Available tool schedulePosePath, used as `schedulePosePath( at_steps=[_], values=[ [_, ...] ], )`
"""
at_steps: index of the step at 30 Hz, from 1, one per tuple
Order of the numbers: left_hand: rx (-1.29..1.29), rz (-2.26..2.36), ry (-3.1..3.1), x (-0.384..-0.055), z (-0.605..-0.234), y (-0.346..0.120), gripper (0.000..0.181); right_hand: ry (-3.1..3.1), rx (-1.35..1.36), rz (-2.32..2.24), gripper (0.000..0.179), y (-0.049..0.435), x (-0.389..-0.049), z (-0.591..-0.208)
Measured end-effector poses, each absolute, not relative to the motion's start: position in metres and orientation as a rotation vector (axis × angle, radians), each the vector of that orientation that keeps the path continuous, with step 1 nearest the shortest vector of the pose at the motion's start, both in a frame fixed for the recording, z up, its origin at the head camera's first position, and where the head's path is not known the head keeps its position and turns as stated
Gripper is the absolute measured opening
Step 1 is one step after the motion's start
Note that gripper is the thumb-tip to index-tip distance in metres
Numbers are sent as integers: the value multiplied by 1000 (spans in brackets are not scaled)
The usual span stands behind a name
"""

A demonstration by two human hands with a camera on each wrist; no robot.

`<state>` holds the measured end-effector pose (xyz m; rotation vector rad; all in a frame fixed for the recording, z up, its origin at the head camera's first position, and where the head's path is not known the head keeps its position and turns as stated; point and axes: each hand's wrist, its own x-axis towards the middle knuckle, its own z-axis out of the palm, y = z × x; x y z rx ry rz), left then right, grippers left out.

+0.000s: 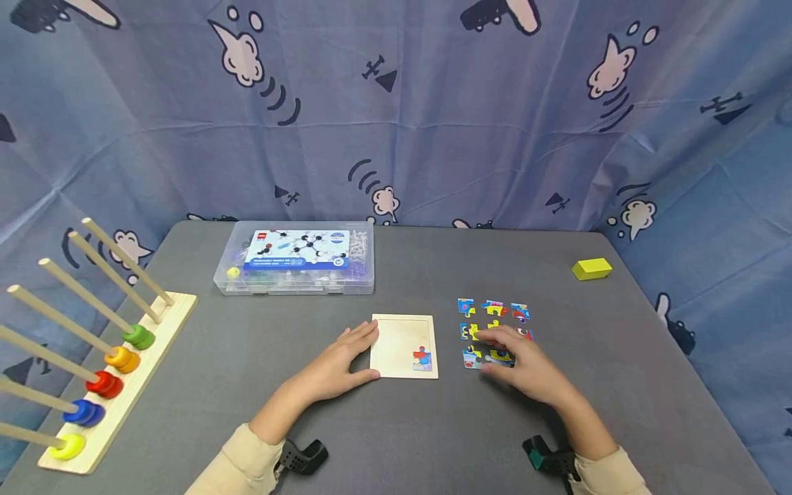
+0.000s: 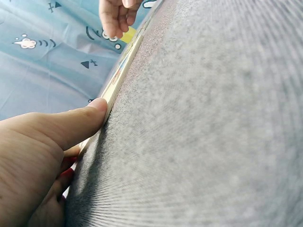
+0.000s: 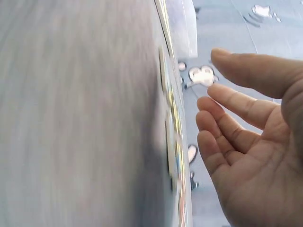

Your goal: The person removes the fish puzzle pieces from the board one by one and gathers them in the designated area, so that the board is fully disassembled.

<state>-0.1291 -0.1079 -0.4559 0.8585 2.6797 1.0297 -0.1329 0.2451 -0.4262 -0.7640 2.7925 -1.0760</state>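
Note:
A square wooden puzzle tray (image 1: 396,344) lies flat on the table, with one colourful puzzle piece (image 1: 423,359) in its lower right corner. My left hand (image 1: 340,361) rests against the tray's left edge, thumb near the lower corner and fingers further up; the left wrist view shows the thumb (image 2: 80,123) touching the rim. To the right, several loose jigsaw pieces (image 1: 466,307) lie in rows. Above the lower ones hovers my right hand (image 1: 526,364), hiding some of them. In the right wrist view nothing sits between its relaxed fingers (image 3: 236,130).
A clear plastic case (image 1: 365,282) with a molecular model label stands at the back. Along the left is a wooden peg rack (image 1: 139,371) with coloured rings and tall slanting rods. A yellow block (image 1: 591,269) sits at the back right. A patterned curtain (image 1: 433,158) hangs behind.

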Motion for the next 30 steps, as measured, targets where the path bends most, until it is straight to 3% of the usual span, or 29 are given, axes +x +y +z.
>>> schedulePosePath(
  at_steps=[16,30],
  values=[
    [866,1003,2691,-130,-457,-106,72,2722,-885,-1009,43,183,-135,-425],
    [843,1033,2672,-128,-455,-107,72,2802,-830,-922,33,159,-135,-435]
  ],
)
